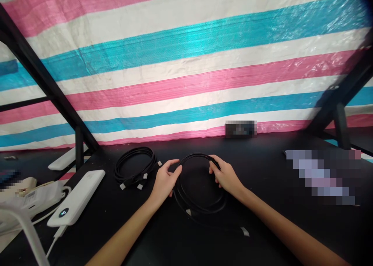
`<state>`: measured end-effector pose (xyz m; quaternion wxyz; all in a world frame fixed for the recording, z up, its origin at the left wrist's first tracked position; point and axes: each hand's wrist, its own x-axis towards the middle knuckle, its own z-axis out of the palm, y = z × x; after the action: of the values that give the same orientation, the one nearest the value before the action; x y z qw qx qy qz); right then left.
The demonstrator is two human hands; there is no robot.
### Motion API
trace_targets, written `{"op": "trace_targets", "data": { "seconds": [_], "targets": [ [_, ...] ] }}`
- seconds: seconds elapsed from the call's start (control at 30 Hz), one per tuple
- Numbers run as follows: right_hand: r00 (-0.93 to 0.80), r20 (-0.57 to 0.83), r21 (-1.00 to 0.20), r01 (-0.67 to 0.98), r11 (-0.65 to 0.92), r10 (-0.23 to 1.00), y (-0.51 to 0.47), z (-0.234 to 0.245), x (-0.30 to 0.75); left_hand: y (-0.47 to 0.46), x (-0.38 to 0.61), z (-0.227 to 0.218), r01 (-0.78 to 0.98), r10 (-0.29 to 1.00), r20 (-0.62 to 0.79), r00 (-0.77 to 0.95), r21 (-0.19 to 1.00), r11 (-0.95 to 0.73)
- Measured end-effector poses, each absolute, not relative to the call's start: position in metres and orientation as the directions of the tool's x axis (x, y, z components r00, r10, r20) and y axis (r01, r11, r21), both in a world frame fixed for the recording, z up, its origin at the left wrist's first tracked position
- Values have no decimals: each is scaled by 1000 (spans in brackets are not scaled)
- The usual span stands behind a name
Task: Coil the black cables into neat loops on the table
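Note:
A black cable [204, 210] is wound into a loose ring in front of me, just over or on the black table. My left hand [166, 179] grips the ring's left side, with the thumb toward the top and the other fingers partly hidden behind. On the upper right of the ring, my right hand [226, 174] pinches the strands between thumb and curled fingers. A white tag [245, 231] sits near the cable's loose end at the lower right. Another light tag [188, 212] shows at the lower left of the ring.
A second coiled black cable [153, 157] with several white tags lies left of my hands. Further left are a white power bank [83, 196] with a plugged lead and a white adapter [43, 198]. A blurred box [239, 129] stands behind, near the striped sheet [186, 71].

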<state>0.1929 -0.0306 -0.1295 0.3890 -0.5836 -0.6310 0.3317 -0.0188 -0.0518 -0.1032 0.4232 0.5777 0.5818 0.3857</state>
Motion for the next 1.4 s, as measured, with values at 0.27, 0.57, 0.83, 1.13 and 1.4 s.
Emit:
{"op": "trace_targets", "data": {
  "seconds": [0.27, 0.57, 0.83, 1.13, 1.4],
  "targets": [
    [-70, 130, -748, 648, 144, 989, -31, -125, 195, -51, -18, -111, 278, 1000, -18, -9, 961, 20],
    [-114, 122, -629, 760, 165, 986, -28, -125, 197, -57, -17, -111, 861, 988, 135, 77, 491, -134],
    [-126, 118, -656, 735, 172, 985, -29, -125, 198, -57, -24, -103, 745, 652, 727, 216, 309, -592],
    [-102, 137, -694, 700, 169, 985, -29, -126, 197, -65, -24, -93, 715, 535, 788, 305, 182, -675],
    [-14, 147, -655, 748, 108, 989, -30, -125, 195, -79, -8, -100, 376, 498, 440, 747, 339, -862]
  ]
}}
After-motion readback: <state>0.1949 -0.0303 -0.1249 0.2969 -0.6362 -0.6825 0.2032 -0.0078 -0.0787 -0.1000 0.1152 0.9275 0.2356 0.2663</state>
